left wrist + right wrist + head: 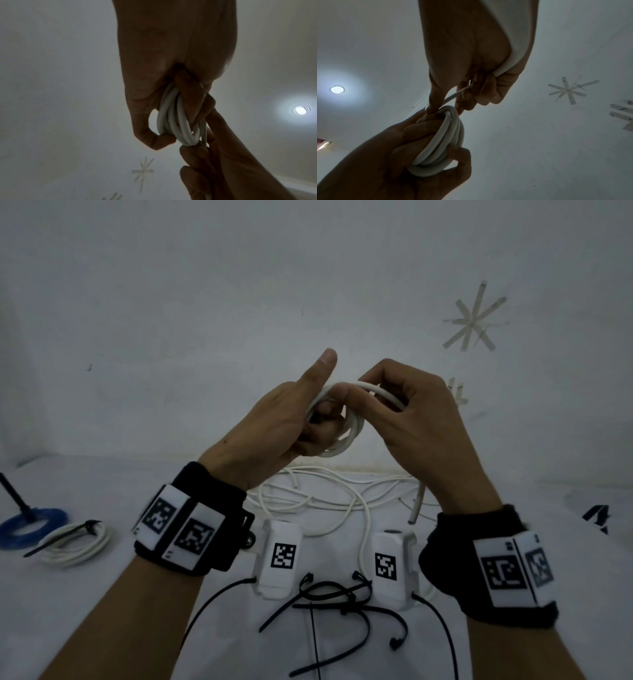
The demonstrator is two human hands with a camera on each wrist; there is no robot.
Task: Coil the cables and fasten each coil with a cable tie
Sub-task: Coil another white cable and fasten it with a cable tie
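Note:
A white cable coil [346, 436] is raised above the table between both hands. My left hand [281, 422] curls its fingers through the coil [173, 121] with the thumb sticking up. My right hand [404, 409] grips the cable's running strand [383, 395] and lays it over the coil [447, 138]; the strand [513, 58] runs through the right palm. Loose white cable [325, 501] trails onto the table below. Several black cable ties [329, 601] lie near the front edge.
At the left lie a tied white coil [78, 542] and a tied blue coil [30, 525]. A white table [102, 594] meets a white wall with tape marks [476, 320]. A small dark object [596, 517] sits at the right.

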